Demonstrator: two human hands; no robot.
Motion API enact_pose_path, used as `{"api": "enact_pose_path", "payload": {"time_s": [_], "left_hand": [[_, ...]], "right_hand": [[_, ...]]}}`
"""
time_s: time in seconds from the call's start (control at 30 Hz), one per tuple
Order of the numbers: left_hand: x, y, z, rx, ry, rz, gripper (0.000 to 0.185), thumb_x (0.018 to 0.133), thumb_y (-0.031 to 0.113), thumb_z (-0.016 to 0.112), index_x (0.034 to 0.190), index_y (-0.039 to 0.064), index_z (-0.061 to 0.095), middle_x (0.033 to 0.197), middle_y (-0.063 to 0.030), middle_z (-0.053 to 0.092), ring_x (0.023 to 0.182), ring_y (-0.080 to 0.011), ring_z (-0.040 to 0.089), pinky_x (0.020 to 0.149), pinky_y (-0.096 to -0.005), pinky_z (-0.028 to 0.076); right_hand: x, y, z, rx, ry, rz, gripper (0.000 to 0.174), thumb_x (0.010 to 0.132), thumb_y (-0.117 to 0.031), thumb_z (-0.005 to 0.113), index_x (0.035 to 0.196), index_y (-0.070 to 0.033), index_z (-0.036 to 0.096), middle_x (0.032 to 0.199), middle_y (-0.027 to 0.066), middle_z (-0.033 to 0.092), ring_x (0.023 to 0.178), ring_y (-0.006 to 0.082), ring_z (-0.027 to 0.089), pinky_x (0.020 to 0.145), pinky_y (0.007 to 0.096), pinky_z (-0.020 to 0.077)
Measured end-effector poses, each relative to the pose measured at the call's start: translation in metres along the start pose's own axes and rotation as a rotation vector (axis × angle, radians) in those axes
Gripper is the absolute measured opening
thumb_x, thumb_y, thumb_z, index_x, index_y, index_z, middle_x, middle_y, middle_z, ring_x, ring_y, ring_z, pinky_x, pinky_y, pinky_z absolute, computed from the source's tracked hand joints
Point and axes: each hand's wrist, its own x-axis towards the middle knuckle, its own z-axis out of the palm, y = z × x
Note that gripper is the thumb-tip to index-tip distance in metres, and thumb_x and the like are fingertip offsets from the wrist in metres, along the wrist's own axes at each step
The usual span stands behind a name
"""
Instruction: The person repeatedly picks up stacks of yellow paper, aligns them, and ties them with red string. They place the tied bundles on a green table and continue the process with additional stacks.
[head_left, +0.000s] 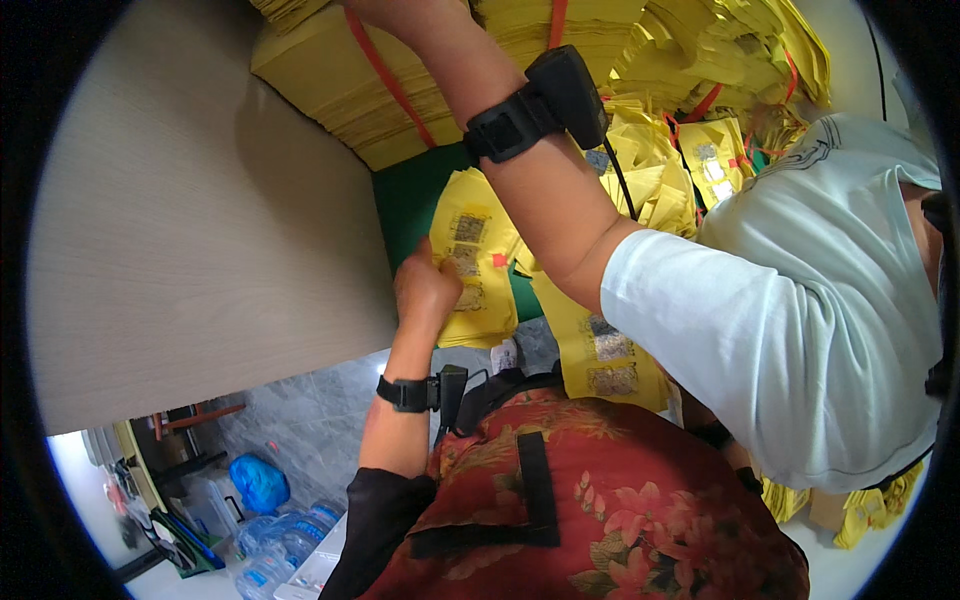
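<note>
My left hand (427, 289) grips the near left edge of a stack of yellow joss paper (480, 217), thumb on top. The stack bears printed patterns, metallic squares and a small red mark. It lies over a green surface (405, 195). My right hand is not in view. Another person's bare forearm (555, 202) crosses in front of me, with a black strapped device (562, 97) on it; that person's hand is cut off at the top. More printed joss paper (607, 360) shows under that arm, against my red floral apron (600, 487).
Tall bundles of yellow paper (337, 97) tied with red straps stand at the back. Loose paper stacks (645, 187) lie beyond the forearm. A wood-grain panel (210, 240) borders the left. Plastic water bottles (292, 532) and a blue bag (259, 482) sit on the grey floor (315, 420).
</note>
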Motion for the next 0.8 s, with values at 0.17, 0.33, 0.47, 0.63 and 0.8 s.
{"api": "enact_pose_path", "payload": {"time_s": [0.17,0.33,0.47,0.63,0.8], "left_hand": [[-0.028,0.024,-0.036,-0.129,0.237,0.096,0.035,0.088,0.01,0.06,0.122,0.007,0.058,0.1,-0.0247,0.071,0.093,-0.0459,0.067,0.079,-0.0523,0.054],[-0.042,0.026,-0.054,-0.308,0.366,0.168,0.029,0.089,0.005,0.06,0.119,0.004,0.058,0.1,-0.0218,0.072,0.091,-0.0404,0.071,0.079,-0.0444,0.055],[-0.048,0.015,-0.062,-0.537,0.306,0.073,0.029,0.092,0.0,0.06,0.121,-0.001,0.056,0.105,-0.0138,0.072,0.096,-0.0197,0.068,0.086,-0.0329,0.052],[-0.057,0.012,-0.064,-0.882,0.297,0.073,0.029,0.096,-0.004,0.056,0.125,-0.003,0.055,0.118,-0.0098,0.065,0.107,-0.0149,0.06,0.096,-0.03,0.047],[-0.068,0.022,-0.065,-1.011,0.317,0.131,0.03,0.099,-0.001,0.056,0.129,-0.002,0.053,0.123,-0.0086,0.063,0.112,-0.015,0.057,0.1,-0.03,0.044]], "right_hand": [[0.018,-0.009,0.024,0.103,-0.072,0.014,0.037,0.098,-0.022,0.059,0.127,0.002,0.06,0.12,0.0111,0.066,0.105,0.0176,0.063,0.089,0.033,0.0518],[0.034,-0.011,0.038,0.155,-0.075,0.023,0.038,0.099,-0.023,0.058,0.128,0.002,0.059,0.121,0.011,0.065,0.106,0.0173,0.062,0.09,0.0328,0.0517],[0.044,-0.011,0.043,0.177,-0.067,0.027,0.039,0.1,-0.025,0.057,0.129,0.002,0.058,0.121,0.0108,0.065,0.107,0.017,0.062,0.091,0.0326,0.0516],[0.064,-0.008,0.049,0.228,-0.062,0.017,0.04,0.101,-0.026,0.056,0.13,0.001,0.057,0.122,0.0106,0.064,0.108,0.0167,0.062,0.092,0.0324,0.0514],[0.082,-0.004,0.052,0.273,-0.068,0.007,0.042,0.102,-0.028,0.054,0.132,0.001,0.056,0.123,0.0105,0.064,0.109,0.0164,0.061,0.092,0.0322,0.0513]]}}
